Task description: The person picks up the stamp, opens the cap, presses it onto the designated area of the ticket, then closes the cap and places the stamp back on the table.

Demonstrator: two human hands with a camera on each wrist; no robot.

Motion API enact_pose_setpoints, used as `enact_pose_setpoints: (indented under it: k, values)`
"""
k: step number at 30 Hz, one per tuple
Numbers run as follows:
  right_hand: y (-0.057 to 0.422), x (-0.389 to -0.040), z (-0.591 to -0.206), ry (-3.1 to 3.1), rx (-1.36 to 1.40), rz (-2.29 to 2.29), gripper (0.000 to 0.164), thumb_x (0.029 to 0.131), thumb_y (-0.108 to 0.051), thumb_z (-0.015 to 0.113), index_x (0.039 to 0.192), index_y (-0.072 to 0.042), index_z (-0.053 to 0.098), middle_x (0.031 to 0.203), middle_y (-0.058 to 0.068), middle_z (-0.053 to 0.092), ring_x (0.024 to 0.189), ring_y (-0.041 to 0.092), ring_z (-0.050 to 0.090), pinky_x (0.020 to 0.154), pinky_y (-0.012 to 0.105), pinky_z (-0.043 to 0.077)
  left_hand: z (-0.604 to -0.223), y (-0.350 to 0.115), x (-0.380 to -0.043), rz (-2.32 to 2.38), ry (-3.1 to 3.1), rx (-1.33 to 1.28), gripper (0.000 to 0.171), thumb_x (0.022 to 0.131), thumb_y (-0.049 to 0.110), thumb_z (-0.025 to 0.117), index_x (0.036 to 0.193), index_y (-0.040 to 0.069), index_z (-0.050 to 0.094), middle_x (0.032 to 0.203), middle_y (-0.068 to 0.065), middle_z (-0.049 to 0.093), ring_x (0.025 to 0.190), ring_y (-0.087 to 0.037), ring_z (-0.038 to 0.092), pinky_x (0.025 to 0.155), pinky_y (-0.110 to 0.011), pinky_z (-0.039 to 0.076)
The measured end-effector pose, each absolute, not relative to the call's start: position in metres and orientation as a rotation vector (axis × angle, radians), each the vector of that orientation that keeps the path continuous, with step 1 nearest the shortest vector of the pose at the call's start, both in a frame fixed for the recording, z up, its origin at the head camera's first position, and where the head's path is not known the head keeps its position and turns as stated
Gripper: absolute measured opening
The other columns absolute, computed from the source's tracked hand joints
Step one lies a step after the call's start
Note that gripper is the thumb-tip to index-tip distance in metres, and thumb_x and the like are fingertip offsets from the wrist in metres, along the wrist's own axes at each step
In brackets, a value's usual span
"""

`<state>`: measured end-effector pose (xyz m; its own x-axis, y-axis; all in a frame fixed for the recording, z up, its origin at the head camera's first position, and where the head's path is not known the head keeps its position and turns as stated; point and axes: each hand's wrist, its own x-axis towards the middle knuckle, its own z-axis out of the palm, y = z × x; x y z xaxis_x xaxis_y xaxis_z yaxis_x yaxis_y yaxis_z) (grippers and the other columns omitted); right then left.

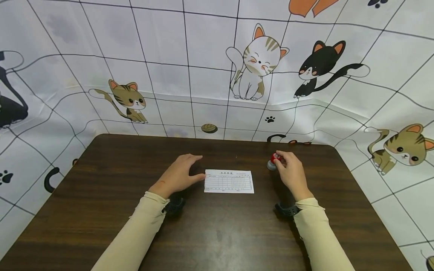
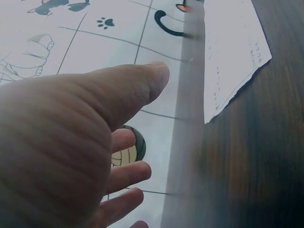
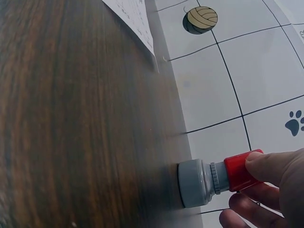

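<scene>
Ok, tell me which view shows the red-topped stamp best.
Right wrist: the stamp is large there, its red top and gray base distinct. The head view shows it small, partly covered by the right hand; the left wrist view doesn't show it.

Dark wood-grain table [image 1: 220, 233]; printed paper form [image 1: 228, 181] lying on it, red-and-grey stamp [image 3: 216, 178] base-down to right.

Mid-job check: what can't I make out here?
Underside of the red-topped grey object: right wrist view, turned toward the table.
Fine print on the paper slip: head view, too small to read.
Rest of the slip: left wrist view, top edge cuts it.
Rest of the right hand: right wrist view, right edge cuts it.
</scene>
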<state>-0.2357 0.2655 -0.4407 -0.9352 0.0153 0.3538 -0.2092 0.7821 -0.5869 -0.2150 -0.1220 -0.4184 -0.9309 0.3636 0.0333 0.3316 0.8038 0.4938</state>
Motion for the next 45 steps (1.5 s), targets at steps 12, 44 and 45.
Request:
enact_pose_setpoints:
  k: [12,44,45]
  values:
    - [0.269,-0.235,-0.441,-2.642,0.135,0.926,0.033,0.100,-0.009,0.068,0.131,0.003,0.065,0.117,0.023,0.065,0.103,0.039,0.068,0.091,0.055,0.057,-0.415,-0.122,-0.213,0.756,2.930,0.549,0.074,0.095,0.044,0.074,0.156,0.011,0.046,0.158,-0.017,0.046,0.147,-0.039,0.041,0.114,-0.059,0.039]
    - [0.259,-0.235,-0.439,-2.506,0.198,1.091,0.027,0.092,0.000,0.071,0.117,0.005,0.064,0.113,0.021,0.066,0.103,0.036,0.070,0.089,0.047,0.059,-0.417,-0.116,-0.211,0.725,2.921,0.542,0.078,0.094,0.046,0.075,0.158,0.015,0.044,0.155,-0.013,0.050,0.144,-0.035,0.046,0.113,-0.058,0.042]
    - [0.258,-0.234,-0.438,-2.489,0.203,1.097,0.026,0.091,0.000,0.071,0.116,0.005,0.064,0.113,0.021,0.066,0.102,0.036,0.070,0.089,0.047,0.058,-0.417,-0.116,-0.211,0.726,2.920,0.545,0.078,0.094,0.046,0.076,0.158,0.015,0.045,0.153,-0.013,0.052,0.142,-0.035,0.047,0.112,-0.057,0.043]
